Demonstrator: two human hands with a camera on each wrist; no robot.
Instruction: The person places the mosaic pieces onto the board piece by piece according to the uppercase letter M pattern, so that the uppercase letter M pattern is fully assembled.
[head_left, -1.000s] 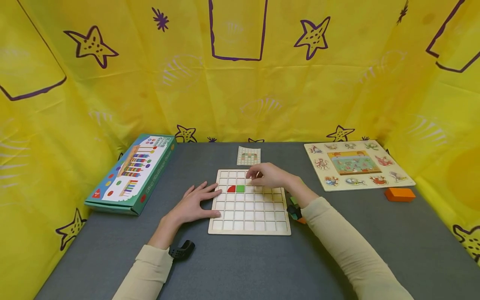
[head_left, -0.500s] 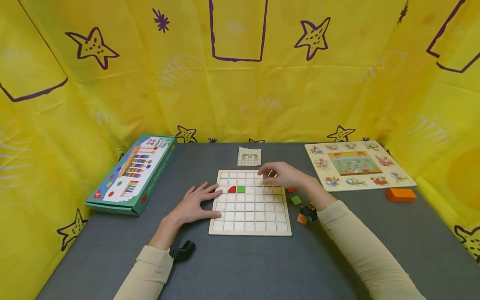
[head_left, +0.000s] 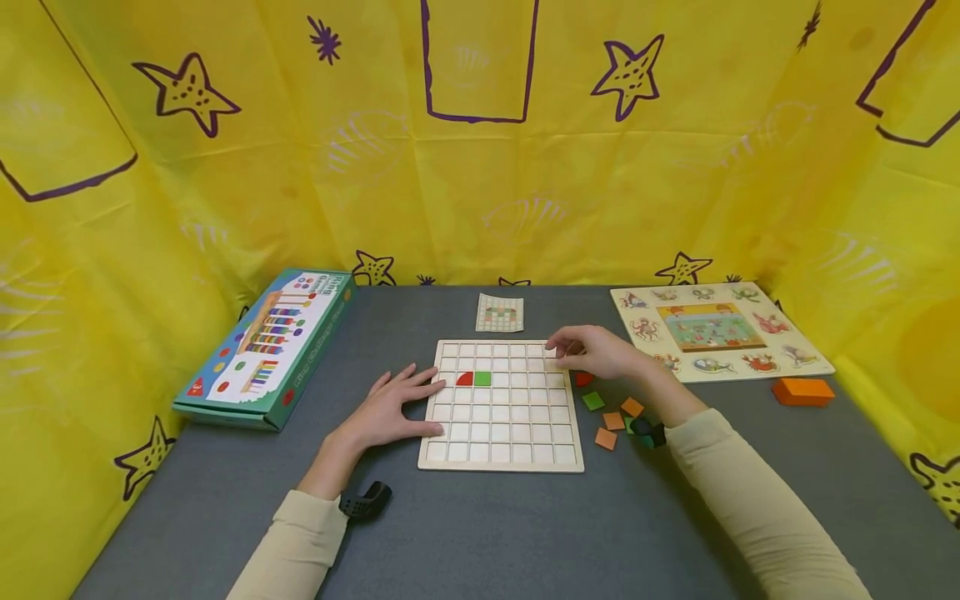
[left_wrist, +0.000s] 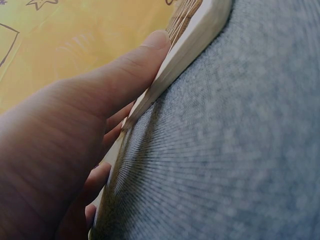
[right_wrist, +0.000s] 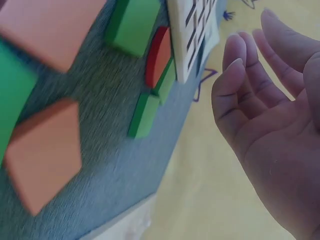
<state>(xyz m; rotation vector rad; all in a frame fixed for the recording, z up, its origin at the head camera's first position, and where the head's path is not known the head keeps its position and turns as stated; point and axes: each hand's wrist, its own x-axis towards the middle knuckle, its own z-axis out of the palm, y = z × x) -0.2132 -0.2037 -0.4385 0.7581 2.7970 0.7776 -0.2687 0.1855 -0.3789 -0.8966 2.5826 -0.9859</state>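
Note:
A pale wooden grid board point(head_left: 510, 411) lies flat on the grey table. In one row sit a red quarter-round tile point(head_left: 465, 379) and a green square tile point(head_left: 482, 379), side by side. My left hand point(head_left: 390, 410) rests at the board's left edge, fingers spread and thumb on the rim. Over the board's upper right corner hovers my right hand point(head_left: 595, 350); its fingers are loosely bent, and the right wrist view shows nothing between them. Loose tiles lie beneath and beside that arm: a red one point(head_left: 584, 378), a green one point(head_left: 593, 401) and several orange ones point(head_left: 606, 438).
Behind the board lies a small pattern card point(head_left: 500, 314). A boxed game point(head_left: 266, 346) stands on the left. On the right are a sea-animal puzzle board point(head_left: 720, 362) and an orange block point(head_left: 802, 392). A yellow cloth point(head_left: 450, 192) hangs behind the table.
My right hand has moved rightward along the board's upper rows to its right corner, uncovering more loose tiles. My left hand stays at the left edge; the two placed tiles have not moved.

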